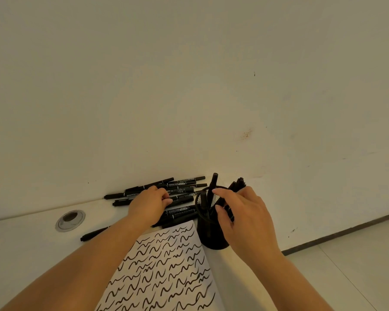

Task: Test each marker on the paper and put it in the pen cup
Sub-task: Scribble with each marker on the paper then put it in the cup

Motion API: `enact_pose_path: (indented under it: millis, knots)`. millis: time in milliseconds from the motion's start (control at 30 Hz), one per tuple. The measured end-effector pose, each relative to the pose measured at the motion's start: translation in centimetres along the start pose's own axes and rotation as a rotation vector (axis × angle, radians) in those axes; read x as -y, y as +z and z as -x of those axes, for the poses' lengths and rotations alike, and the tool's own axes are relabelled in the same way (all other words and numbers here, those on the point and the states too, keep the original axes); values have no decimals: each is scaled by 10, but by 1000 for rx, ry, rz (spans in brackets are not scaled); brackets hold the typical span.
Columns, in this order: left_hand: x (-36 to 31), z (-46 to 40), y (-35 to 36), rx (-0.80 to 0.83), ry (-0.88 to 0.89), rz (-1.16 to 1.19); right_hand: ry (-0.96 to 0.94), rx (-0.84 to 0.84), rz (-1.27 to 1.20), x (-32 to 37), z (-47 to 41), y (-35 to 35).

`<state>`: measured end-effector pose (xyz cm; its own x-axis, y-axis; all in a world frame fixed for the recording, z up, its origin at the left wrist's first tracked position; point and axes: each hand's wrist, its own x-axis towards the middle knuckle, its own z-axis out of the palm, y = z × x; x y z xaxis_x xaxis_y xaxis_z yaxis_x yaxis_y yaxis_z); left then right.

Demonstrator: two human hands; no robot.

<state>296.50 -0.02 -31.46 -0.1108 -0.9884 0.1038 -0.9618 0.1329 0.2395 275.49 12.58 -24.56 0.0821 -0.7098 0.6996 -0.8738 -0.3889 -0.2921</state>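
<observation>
Left hand (149, 204) left of the pen cup (209, 225), fingers curled round a marker (180, 199) in the pile, right hand (243, 218) at the cup's rim, thumb and forefinger pinching a marker (222, 202) inside it

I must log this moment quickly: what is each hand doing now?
Left hand: fingers curled on a marker in the pile.
Right hand: pinches a marker standing in the pen cup.

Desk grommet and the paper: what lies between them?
One capped black marker on the white desk, partly hidden by the left forearm, between grommet and paper, head view.
</observation>
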Motion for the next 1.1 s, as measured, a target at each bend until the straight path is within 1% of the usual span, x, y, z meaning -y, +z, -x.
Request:
enact_pose_path:
  millis: [100, 167, 300, 367, 433, 533, 600, 667, 700, 733, 800, 833, 867, 967, 1033, 1100]
  knots:
    - [0, -1, -1, 7, -13, 32, -20, -28, 26, 0, 1, 0]
    - [-1, 0, -1, -15, -8, 27, -20, -11, 39, 0, 2, 0]
    - [1, 7, -6, -124, 5, 33, -2, 72, 45, 0, 3, -2]
    - [2, 12, -13, -180, -4, 69, 2, 54, 72, 1, 4, -4]
    - [4, 19, -23, -225, -11, 97, 21, 0, 78, 6, 6, -7]
    - [5, 35, -41, -269, 10, 151, 16, -101, 25, 19, 8, -13]
    - [4, 48, -54, -279, 36, 183, -42, -131, -48, 32, 11, -17]
    - [1, 62, -68, -292, 58, 216, -99, -81, -135, 45, 17, -18]
    - [1, 70, -74, -306, 66, 242, -96, -20, -172, 52, 21, -19]
    - [0, 79, -81, -319, 74, 273, -56, 67, -205, 60, 26, -18]
    - [-2, 99, -92, -310, 93, 353, 112, 280, -294, 73, 36, -15]
    - [-4, 110, -95, -291, 108, 396, 211, 359, -377, 79, 41, -12]
    - [-6, 122, -98, -268, 125, 438, 314, 400, -479, 84, 44, -10]
    - [-11, 157, -105, -189, 147, 526, 530, 380, -765, 98, 50, -9]
    - [-14, 178, -107, -142, 153, 552, 606, 386, -905, 106, 56, -11]
    - [-15, 196, -104, -88, 170, 561, 639, 408, -981, 114, 63, -13]
